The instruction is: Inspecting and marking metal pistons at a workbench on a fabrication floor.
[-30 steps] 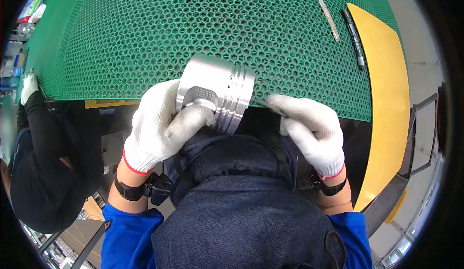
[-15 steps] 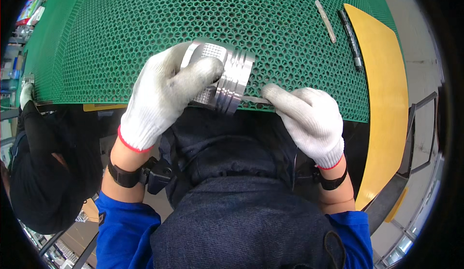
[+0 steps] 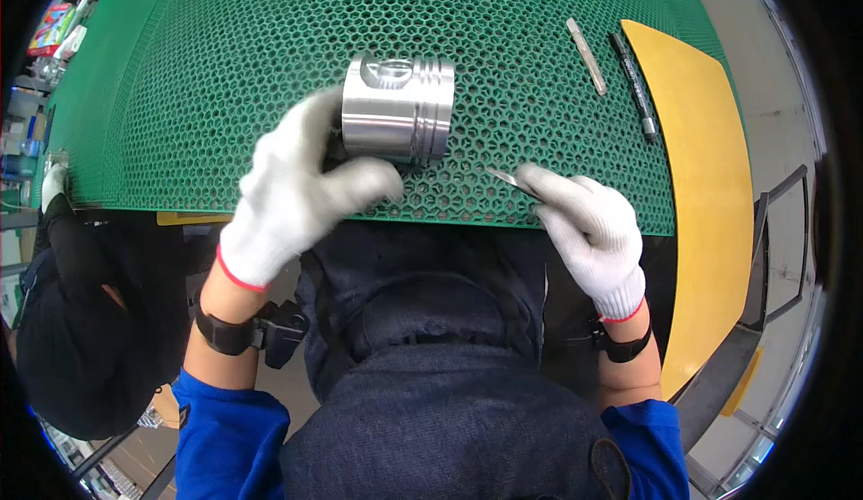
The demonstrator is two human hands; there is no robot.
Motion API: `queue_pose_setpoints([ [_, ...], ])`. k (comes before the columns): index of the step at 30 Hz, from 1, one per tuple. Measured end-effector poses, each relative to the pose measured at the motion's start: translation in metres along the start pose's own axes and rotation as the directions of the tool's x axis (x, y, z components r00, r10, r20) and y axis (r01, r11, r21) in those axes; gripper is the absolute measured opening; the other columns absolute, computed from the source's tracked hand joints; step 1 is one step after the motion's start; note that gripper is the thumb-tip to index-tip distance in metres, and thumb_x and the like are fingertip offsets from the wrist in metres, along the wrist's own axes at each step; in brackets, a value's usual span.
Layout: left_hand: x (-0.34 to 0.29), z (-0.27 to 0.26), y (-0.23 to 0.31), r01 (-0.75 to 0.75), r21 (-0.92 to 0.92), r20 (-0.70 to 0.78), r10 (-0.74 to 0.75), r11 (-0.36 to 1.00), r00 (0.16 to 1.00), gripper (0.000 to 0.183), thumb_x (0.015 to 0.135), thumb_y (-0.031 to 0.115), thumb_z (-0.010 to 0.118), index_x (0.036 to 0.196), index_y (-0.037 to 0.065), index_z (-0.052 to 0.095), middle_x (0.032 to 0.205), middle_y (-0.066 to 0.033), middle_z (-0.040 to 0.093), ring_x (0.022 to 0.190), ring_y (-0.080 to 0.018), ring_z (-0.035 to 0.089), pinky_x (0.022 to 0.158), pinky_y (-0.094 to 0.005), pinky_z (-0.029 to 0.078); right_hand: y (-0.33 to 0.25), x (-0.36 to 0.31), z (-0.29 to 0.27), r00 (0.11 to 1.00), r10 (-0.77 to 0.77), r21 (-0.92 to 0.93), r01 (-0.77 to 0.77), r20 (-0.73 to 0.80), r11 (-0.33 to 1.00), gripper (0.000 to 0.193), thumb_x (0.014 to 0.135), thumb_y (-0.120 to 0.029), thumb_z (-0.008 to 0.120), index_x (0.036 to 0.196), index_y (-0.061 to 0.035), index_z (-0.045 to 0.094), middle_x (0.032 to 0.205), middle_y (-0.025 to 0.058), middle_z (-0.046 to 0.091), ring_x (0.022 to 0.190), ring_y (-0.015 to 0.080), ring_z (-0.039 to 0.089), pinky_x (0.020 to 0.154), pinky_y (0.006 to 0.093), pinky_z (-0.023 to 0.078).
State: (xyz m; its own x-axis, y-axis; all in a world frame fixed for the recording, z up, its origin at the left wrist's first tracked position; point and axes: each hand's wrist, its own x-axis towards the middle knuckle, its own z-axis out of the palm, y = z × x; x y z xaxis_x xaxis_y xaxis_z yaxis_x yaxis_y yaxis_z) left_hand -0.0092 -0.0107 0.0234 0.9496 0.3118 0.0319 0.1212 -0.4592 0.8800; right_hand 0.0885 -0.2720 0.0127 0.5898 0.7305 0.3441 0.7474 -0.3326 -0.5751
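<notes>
A shiny metal piston (image 3: 395,122) with ring grooves at its right end lies on its side on the green mat. My left hand (image 3: 301,185), in a white knitted glove, is against its left end. The thumb stands apart, below the piston and off it; the other fingertips are hidden behind the metal, and the hand is slightly blurred. My right hand (image 3: 589,221), gloved likewise, pinches a thin metal blade (image 3: 505,178) between thumb and forefinger. The blade's tip points left toward the piston, apart from it. Any handle is hidden in the glove.
The green honeycomb mat (image 3: 503,14) covers the table. To the right lie a translucent strip (image 3: 586,58), a black marker (image 3: 635,86) and a yellow board (image 3: 697,185) along the edge. A co-worker in black (image 3: 90,320) sits at left, one gloved hand (image 3: 56,187) on the table.
The piston has turned, and its recessed side now faces up and away. My left thumb has come off it. My right hand has drawn the blade away from the grooves.
</notes>
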Motion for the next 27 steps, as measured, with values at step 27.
queue_pose_setpoints([
  [27, 0.025, 0.011, 0.011, 0.151, -0.301, 0.108, -0.123, 0.942, 0.986, 0.033, 0.096, 0.026, 0.057, 0.107, -0.004, 0.066, 0.084, -0.0023, 0.065, 0.075, -0.0072, 0.056, 0.068, -0.0242, 0.046, 0.010, 0.025, 0.010, 0.969, -0.233, -0.288, 0.246, 0.079, 0.925, 0.038, 0.076, -0.010, 0.069, 0.113, -0.0210, 0.069, 0.062, 0.0035, 0.052, 0.054, 0.0240, 0.055, 0.050, 0.0344, 0.045],
])
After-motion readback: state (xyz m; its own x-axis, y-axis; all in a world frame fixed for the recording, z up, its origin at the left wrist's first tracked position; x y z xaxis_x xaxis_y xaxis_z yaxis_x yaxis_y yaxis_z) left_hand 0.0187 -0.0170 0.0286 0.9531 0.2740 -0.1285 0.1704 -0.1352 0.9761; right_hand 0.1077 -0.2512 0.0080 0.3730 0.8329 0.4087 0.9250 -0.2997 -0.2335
